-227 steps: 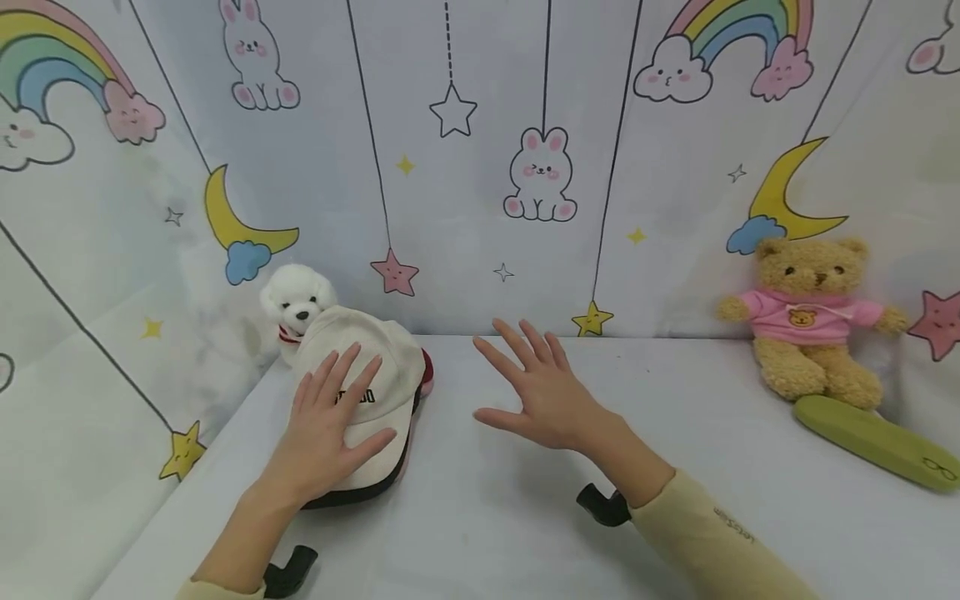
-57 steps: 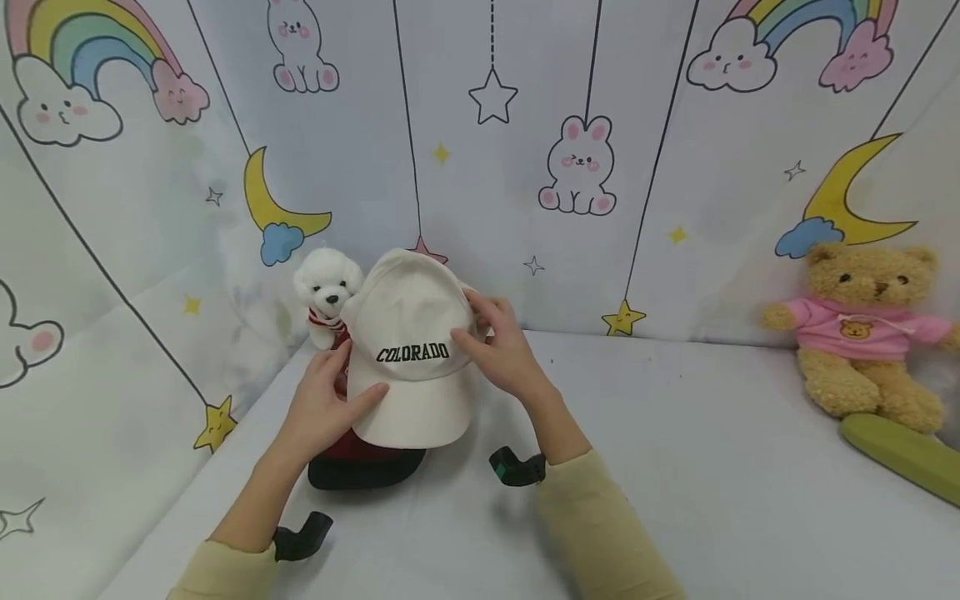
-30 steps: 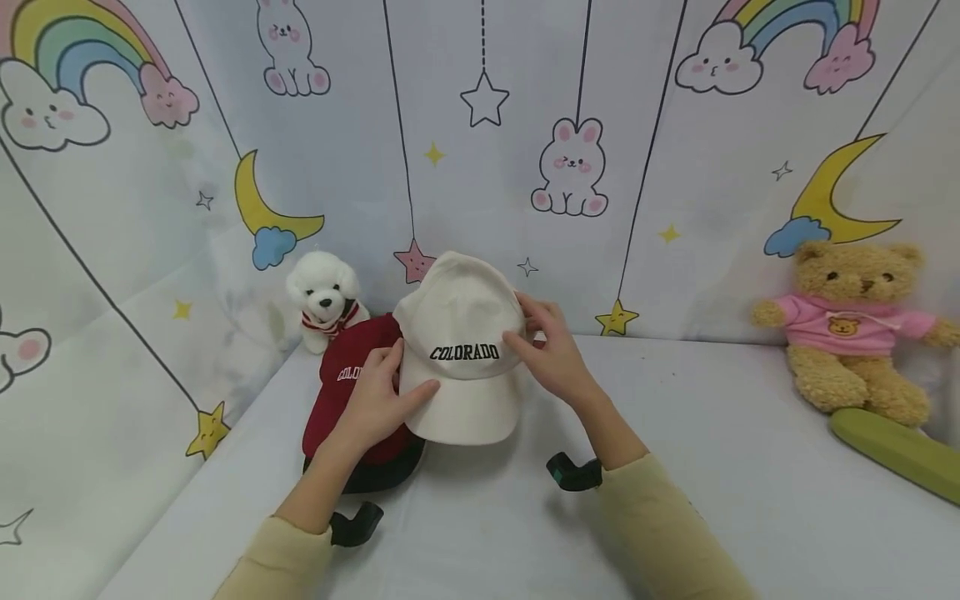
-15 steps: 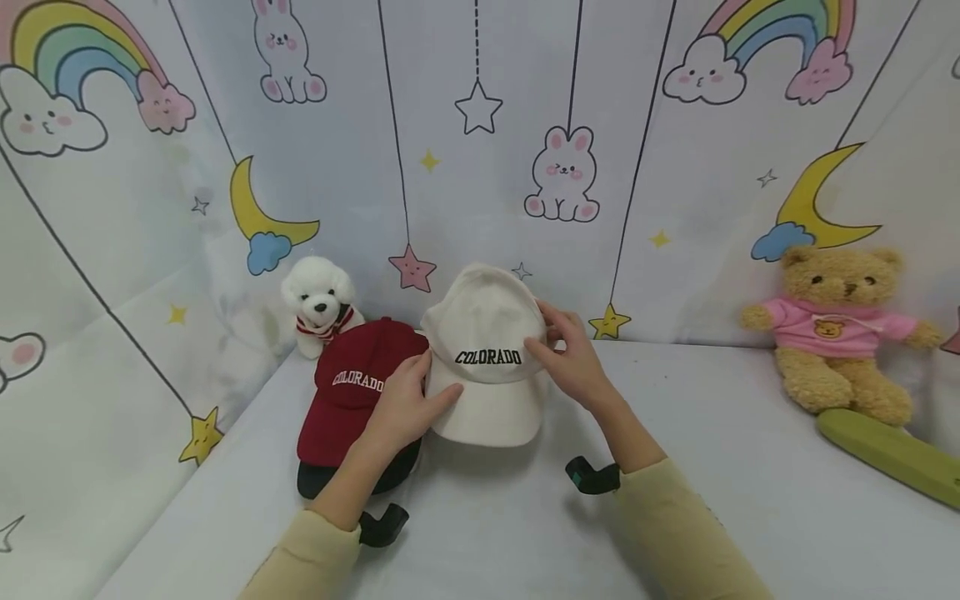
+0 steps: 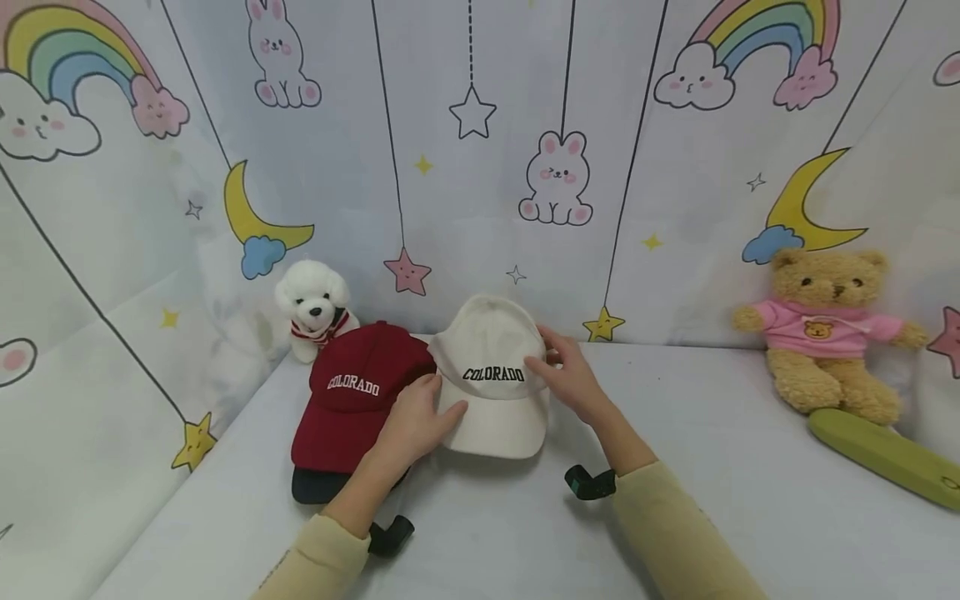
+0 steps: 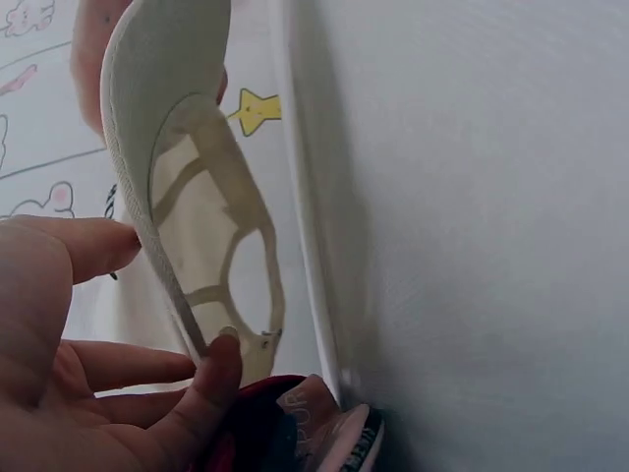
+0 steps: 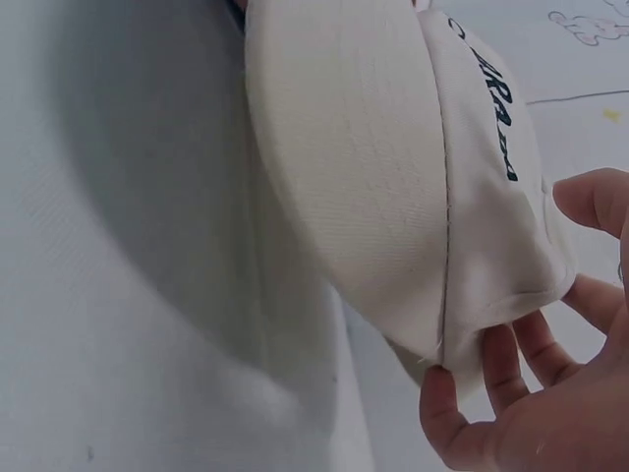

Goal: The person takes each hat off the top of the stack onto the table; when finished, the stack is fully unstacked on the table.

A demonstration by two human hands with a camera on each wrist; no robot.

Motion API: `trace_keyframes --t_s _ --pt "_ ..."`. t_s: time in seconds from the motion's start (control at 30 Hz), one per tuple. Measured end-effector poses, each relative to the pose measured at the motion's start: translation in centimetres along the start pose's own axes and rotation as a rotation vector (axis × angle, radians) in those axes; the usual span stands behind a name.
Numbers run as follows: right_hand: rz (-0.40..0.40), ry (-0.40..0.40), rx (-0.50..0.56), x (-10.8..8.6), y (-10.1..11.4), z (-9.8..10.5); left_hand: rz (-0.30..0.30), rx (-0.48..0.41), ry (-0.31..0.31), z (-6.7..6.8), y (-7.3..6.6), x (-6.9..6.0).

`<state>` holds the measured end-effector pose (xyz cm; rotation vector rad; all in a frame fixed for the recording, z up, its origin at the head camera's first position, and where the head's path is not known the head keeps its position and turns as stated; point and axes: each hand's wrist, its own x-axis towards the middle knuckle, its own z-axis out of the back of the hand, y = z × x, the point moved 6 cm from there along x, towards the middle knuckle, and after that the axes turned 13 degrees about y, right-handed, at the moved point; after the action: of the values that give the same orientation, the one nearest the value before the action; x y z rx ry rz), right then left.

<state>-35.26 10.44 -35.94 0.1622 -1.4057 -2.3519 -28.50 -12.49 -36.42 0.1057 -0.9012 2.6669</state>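
I hold a cream cap point(image 5: 489, 343), black COLORADO across its crown, tilted just above the white table point(image 5: 480, 533), beside a red cap point(image 5: 341, 437). My left hand point(image 5: 416, 425) and right hand point(image 5: 572, 377) pinch opposite sides; in the head view the cap hides some fingertips, and its rear opening too.

sleeves point(image 5: 675, 525) pale yellow | left: small dark print point(image 5: 274, 568) | hands point(image 5: 412, 421) bare | wrist devices point(image 5: 393, 536) black, angled; right: green mark point(image 5: 575, 482)

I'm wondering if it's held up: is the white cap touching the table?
Apart. In the left wrist view, a strip of wall with a yellow star shows between the white cap and the table.
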Motion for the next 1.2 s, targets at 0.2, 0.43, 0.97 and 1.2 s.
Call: trace_keyframes --t_s 0.2,0.43,0.97,1.2 --pt "-0.068 0.039 0.003 0.3 -1.7 -0.7 -0.004 0.049 0.055 -0.8 -0.3 0.0" --pt "-0.093 0.068 -0.003 0.1 -2.2 -1.0 -0.003 0.031 0.103 -1.3 -0.2 0.0" --pt "-0.155 0.074 -0.042 -0.5 -2.7 -0.4 0.024 -0.098 0.256 -3.0 0.8 0.4" --pt "-0.148 0.070 -0.146 -0.8 -1.6 0.0 -0.003 -0.145 0.216 -1.6 0.3 -0.1"
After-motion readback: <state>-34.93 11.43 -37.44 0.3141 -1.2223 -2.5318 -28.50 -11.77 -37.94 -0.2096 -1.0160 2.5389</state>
